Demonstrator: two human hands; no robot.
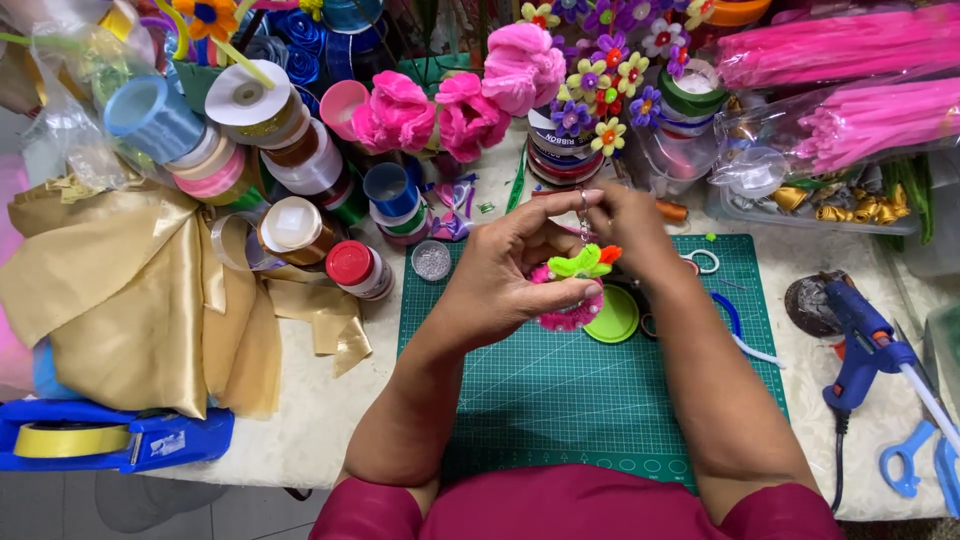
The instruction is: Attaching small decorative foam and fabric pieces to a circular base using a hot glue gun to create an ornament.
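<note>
My left hand [510, 275] grips a small fuzzy craft piece [577, 290] of pink, green and orange pipe cleaner, held above the green cutting mat [560, 400]. My right hand [625, 225] pinches a small metal ring and chain [584, 215] at the top of that piece. Both hands meet over the mat's far middle. A round green lid [615, 318] lies on the mat just under the piece.
Ribbon spools [270, 130] and gold satin cloth [130, 290] crowd the left. Pink pipe-cleaner flowers [470, 95] stand behind the mat. Bundles of pink pipe cleaners [850, 90] lie at far right, a blue glue gun [865, 340] and blue scissors [915, 455] at right, a blue tape dispenser [110, 440] at near left.
</note>
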